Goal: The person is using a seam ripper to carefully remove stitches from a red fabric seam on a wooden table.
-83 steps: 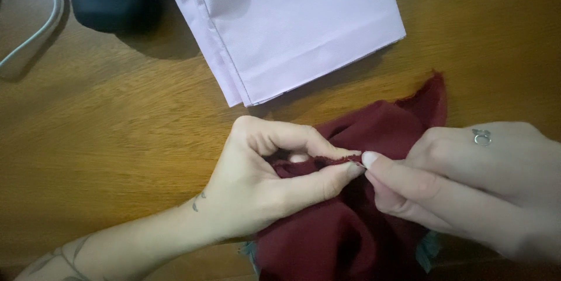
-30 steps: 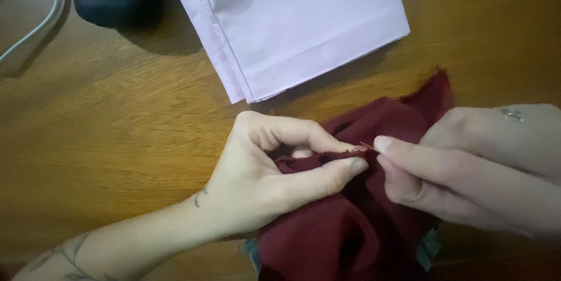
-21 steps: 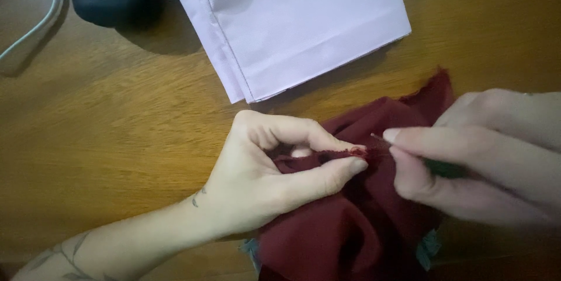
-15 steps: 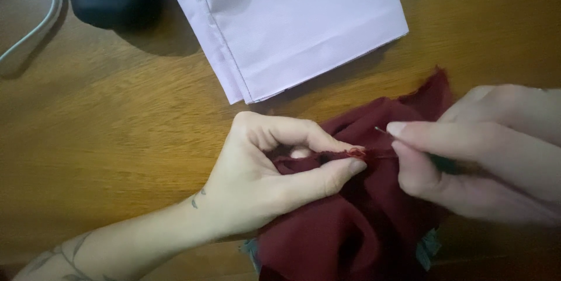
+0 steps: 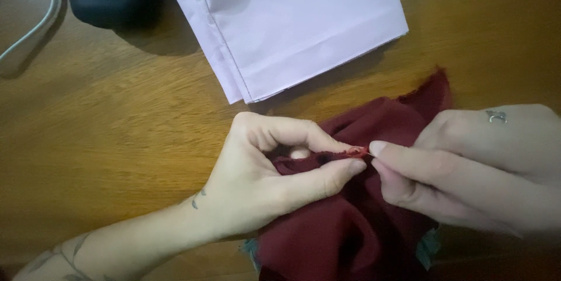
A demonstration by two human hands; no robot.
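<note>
Stitching underway: left hand (image 5: 257,187) pinches maroon cloth (image 5: 350,240); right hand (image 5: 473,164) fingertips pressed together at the fold, seam unfinished.

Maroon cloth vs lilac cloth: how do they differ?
The maroon cloth is crumpled and bunched; the lilac cloth lies flat, neatly folded in layers. The maroon cloth is pinched by the left hand, with the right hand at its edge; the lilac cloth lies untouched. Both rest on the wooden table.

maroon cloth (image 5: 350,234) | pale lilac fabric (image 5: 292,18) | brown wood-grain table (image 5: 117,117)
</note>
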